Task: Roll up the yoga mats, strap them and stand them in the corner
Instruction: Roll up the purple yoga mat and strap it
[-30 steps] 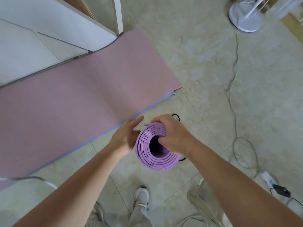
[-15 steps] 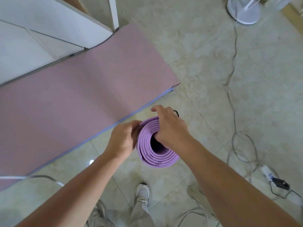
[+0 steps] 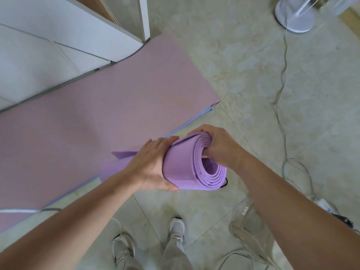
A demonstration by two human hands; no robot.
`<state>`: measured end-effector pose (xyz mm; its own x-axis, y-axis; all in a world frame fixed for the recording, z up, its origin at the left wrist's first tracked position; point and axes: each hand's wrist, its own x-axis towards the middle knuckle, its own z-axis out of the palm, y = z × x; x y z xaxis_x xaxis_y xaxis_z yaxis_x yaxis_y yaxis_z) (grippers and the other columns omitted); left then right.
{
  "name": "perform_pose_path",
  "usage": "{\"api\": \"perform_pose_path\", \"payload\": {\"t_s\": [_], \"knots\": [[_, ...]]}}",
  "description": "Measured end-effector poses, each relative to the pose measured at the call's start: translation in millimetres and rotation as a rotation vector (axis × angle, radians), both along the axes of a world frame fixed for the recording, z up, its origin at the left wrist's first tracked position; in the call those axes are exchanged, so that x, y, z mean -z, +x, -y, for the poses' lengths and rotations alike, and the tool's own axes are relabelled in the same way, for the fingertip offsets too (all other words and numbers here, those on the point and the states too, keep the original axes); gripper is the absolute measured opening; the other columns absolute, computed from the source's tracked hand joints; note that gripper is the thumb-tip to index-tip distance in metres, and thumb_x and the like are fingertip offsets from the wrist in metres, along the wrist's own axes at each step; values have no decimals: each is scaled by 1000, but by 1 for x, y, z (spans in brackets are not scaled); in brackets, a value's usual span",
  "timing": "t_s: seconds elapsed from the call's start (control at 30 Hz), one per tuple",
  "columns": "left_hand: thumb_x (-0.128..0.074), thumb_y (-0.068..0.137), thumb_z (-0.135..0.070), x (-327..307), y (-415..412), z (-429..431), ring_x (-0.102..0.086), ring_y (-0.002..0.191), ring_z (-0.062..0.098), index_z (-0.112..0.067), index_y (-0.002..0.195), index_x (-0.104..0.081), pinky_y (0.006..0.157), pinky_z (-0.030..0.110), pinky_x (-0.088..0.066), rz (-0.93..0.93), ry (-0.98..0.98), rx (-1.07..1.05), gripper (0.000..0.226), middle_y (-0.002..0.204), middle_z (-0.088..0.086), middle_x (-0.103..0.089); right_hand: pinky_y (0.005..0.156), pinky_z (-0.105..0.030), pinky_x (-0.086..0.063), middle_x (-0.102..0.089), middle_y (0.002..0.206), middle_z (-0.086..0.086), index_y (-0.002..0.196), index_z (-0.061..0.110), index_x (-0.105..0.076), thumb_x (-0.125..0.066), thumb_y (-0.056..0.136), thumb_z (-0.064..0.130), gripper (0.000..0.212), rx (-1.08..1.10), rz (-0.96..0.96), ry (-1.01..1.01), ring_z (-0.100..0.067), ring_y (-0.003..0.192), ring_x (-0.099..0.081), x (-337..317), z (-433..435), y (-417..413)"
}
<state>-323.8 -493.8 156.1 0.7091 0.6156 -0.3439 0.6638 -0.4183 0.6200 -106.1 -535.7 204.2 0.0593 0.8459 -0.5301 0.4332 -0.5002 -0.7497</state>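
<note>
Foam, seemingly light, soft and apt to uncoil: purple mat roll (image 3: 181, 168) hangs above the floor (image 3: 253, 90), left hand (image 3: 150, 168) wrapped round its body, right hand (image 3: 220, 147) hooked into its core, sound grips both.

- The left hand (image 3: 150, 164) grips the rolled purple yoga mat (image 3: 181, 168) from the side, with the fingers curled over the top and the thumb beneath.
- The right hand (image 3: 222, 147) grips the roll's open end, its fingers hooked over the upper rim and its thumb side pressed into the hollow centre.
- The left forearm (image 3: 78, 217) and right forearm (image 3: 292, 201) are bare and converge from the lower corners.
</note>
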Motion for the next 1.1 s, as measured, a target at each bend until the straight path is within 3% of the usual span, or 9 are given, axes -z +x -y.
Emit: {"api": "perform_pose_path", "payload": {"t_s": [0.07, 0.17, 0.23, 0.33, 0.5, 0.63, 0.8, 0.93, 1.1], "knots": [[-92, 38, -54, -3, -10, -2, -48, 121, 18, -31, 147, -33, 100, 38, -46, 14, 86, 26, 126, 134, -8, -47, 87, -26, -51, -69, 110, 10, 111, 36, -65, -70, 58, 14, 58, -22, -91, -33, -8, 101, -65, -1, 3, -1], [-91, 43, -56, 1, -14, -8, -50, 115, 24, -28, 146, -36, 84, 38, -50, -124, 229, 19, 120, 130, -3, -50, 106, -25, -40, -42, 146, 13, 143, 40, -38, -79, 54, 36, 97, -1, -240, -82, -3, 133, -42, -13, 19, -2], [-89, 43, -57, 12, -8, -11, -54, 107, 28, -26, 145, -39, 77, 38, -50, -225, 329, 35, 118, 122, 2, -55, 120, -41, -21, -8, 162, 10, 155, 38, -5, -83, 54, 59, 130, -311, 239, -124, -13, 149, -10, -12, 29, -17], [-91, 28, -51, 52, 8, -11, -57, 82, 33, -15, 135, -56, 64, 40, -47, -280, 506, 114, 118, 98, 12, -60, 117, -62, 3, 22, 161, -12, 152, 21, 25, -69, 59, 81, 145, -620, 936, -33, -34, 149, 20, 46, 26, -55], [-88, 31, -37, 166, 40, -28, -56, 73, 33, -9, 119, -67, 64, 43, -43, -248, 709, 138, 94, 82, 16, -57, 117, -51, -13, -14, 157, -8, 153, 16, -1, -71, 75, 58, 113, -394, 1027, 16, -27, 148, -9, 199, -6, -47], [-91, 25, -38, 273, 70, -42, -58, 74, 32, -11, 113, -67, 65, 43, -46, -282, 717, 169, 96, 84, 14, -59, 105, -43, -40, -49, 134, -1, 140, 18, -36, -82, 56, 64, 106, -236, 1019, 172, -22, 129, -42, 316, -13, -22], [-88, 23, -60, 381, 94, -57, -59, 79, 30, -14, 117, -64, 66, 40, -47, -264, 683, 260, 108, 90, 10, -60, 121, -48, -9, -23, 153, 0, 152, 19, -14, -72, 77, 53, 100, -341, 1071, 26, -21, 145, -17, 414, -20, 10], [-80, 55, -67, 417, 75, -81, -49, 122, 30, -14, 152, -22, 106, 51, -34, -475, 646, 396, 125, 139, 9, -44, 121, -51, -8, -22, 154, -2, 152, 18, -12, -73, 76, 54, 104, -342, 1094, -64, -23, 145, -19, 469, -11, 21], [-78, 49, -75, 409, -10, -140, -33, 140, 34, -19, 156, 6, 116, 63, -19, -836, 535, 451, 146, 154, 9, -27, 121, -49, -12, -22, 154, -1, 152, 18, -13, -74, 74, 53, 105, -298, 1074, -67, -22, 146, -17, 489, -2, 25]]}}
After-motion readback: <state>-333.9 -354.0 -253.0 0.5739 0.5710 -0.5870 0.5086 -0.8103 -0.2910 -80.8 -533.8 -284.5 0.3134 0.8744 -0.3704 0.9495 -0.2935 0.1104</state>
